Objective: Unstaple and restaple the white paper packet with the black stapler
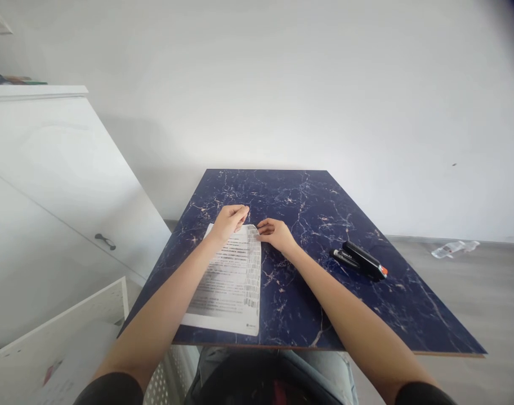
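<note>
A sheaf of printed sheets (223,281), perhaps a booklet, lies near the table's front left. Black and reddish lines of text cover it, and a column of small pale tabs or labels (252,270) runs down its right side. My left hand (232,218) is closed over the top edge of the pages, thumb and fingertips pressed together; whatever they may pinch is too small to make out. Beside the top right corner, my right hand (277,234) has its fingers loosely bent and slightly apart, their tips at the paper's edge. A black stapler (362,261) lies to the right of my right forearm.
The dark blue marbled table (299,197) stands close to a pale wall. A white cabinet (62,180) with a dark handle is on the left, above a white perforated bin or rack (124,298). Crumpled clear plastic (454,248) lies on the floor at right.
</note>
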Tool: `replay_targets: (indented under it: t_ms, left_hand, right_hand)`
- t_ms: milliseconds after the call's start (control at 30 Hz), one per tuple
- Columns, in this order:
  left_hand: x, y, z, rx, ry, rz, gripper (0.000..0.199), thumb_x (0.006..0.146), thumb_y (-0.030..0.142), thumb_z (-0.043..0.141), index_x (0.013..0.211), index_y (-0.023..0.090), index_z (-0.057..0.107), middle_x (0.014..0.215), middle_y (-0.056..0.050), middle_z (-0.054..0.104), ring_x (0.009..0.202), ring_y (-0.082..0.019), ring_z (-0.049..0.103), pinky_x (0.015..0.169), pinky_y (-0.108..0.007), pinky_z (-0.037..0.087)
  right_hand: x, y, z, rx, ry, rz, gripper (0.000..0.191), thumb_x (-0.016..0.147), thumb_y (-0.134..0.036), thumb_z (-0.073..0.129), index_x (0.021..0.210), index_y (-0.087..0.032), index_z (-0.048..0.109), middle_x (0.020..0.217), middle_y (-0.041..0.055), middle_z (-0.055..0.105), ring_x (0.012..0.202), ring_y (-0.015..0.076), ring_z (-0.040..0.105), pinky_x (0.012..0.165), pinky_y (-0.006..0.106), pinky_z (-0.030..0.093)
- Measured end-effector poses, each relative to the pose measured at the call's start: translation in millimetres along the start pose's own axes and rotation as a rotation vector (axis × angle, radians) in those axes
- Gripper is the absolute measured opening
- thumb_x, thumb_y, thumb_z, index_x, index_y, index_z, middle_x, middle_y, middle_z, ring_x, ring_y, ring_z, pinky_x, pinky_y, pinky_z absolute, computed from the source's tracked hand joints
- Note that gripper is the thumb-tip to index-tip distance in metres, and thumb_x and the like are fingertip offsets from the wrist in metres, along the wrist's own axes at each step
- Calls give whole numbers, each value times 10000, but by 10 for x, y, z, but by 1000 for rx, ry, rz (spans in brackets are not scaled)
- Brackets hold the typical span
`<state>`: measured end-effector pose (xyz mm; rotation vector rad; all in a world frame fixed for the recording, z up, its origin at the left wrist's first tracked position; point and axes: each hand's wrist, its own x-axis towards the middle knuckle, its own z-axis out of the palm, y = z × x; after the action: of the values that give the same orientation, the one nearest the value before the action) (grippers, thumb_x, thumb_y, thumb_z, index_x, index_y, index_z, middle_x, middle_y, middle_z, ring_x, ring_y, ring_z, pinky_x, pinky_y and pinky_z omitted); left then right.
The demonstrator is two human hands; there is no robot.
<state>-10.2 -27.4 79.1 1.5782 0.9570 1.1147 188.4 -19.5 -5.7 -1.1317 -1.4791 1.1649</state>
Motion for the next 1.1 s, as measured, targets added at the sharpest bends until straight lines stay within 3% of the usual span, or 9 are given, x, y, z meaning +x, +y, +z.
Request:
replay_targets:
  t_ms: [100, 233, 433, 600, 767, 833, 1100]
  left_hand:
    - [34, -97, -47, 74, 92, 15, 436, 919, 502, 544, 620, 207, 427, 516, 45, 296, 451, -89, 270, 478, -273, 240]
    - [69, -434, -44, 426, 300, 48, 443, 920, 412, 513, 548, 196, 404, 511, 25, 350, 519, -118, 362, 548, -286, 253]
    - [44, -717, 63, 663, 263, 31, 436, 939, 390, 466, 553, 203, 386, 529, 9, 456, 538, -141, 422, 586, -286, 254]
    - [16, -704, 145, 730, 194, -29, 433, 949, 396, 463, 560, 210, 424, 537, -16, 511, 529, -164, 457, 589, -289, 259]
    - [5, -707, 170, 746, 159, -34, 421, 945, 391, 473, 563, 218, 435, 538, -28, 525, 507, -173, 460, 573, -295, 254]
    - [6, -720, 164, 727, 166, -22, 428, 942, 394, 476, 556, 218, 417, 532, -23, 515, 503, -169, 452, 571, -295, 254]
    - [36, -739, 90, 648, 269, 55, 447, 943, 398, 465, 547, 202, 399, 529, 7, 464, 540, -141, 418, 593, -292, 254]
  right_hand:
    - [46, 30, -180, -102, 57, -24, 294, 590, -174, 747, 882, -162, 709, 792, 32, 737, 714, 160, 672, 737, 294, 549]
    - [103, 71, -456, -191, 162, -25, 218, 630, -196, 680, 840, -169, 731, 776, 30, 737, 731, 178, 667, 743, 301, 530]
    - [131, 132, -680, -167, 334, 8, 225, 737, -390, 674, 818, -184, 713, 765, 43, 735, 745, 209, 666, 680, 303, 533]
    - [133, 108, -666, 70, 345, 109, 351, 792, -539, 641, 894, -203, 637, 711, 16, 689, 614, 165, 632, 580, 279, 525]
    - [103, 57, -560, 312, 132, 209, 382, 734, -520, 774, 827, -167, 664, 761, 105, 731, 704, 243, 702, 654, 363, 583]
    - [91, 58, -522, 341, 104, 227, 364, 699, -477, 824, 776, -151, 681, 764, 124, 742, 735, 273, 716, 688, 390, 595]
    - [111, 100, -497, 242, 246, 205, 384, 736, -528, 775, 835, -162, 712, 783, 87, 758, 721, 261, 716, 647, 362, 585]
